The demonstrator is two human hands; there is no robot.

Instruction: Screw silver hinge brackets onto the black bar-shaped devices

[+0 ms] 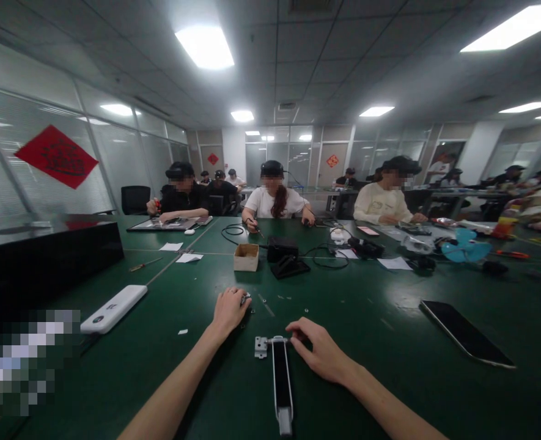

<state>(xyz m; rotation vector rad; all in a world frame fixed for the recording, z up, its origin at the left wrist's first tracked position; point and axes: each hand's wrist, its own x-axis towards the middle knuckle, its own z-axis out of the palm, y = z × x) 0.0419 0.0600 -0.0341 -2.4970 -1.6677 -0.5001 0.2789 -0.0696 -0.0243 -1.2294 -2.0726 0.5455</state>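
My left hand (pixel 230 308) rests on the green table with its fingers curled over a small metal part (pixel 246 297), most of which the fingers hide. In front of me lies a long metal bracket (pixel 283 385) with a dark middle strip and a small holed hinge plate (pixel 260 347) at its far left end. Just right of the bracket's far end is my right hand (pixel 318 351), its thumb and index finger apart and bent toward it. Whether those fingertips touch the bracket cannot be made out. A few tiny nuts (pixel 305 310) lie between and beyond the hands.
A white power bank (pixel 115 308) lies at left, a phone (pixel 465 333) at right. Farther off stand a small cardboard box (pixel 246 257) and a black device (pixel 283 249) with cables. A screwdriver (pixel 144 264) lies back left, a blue fan (pixel 466 246) back right. Several people sit opposite.
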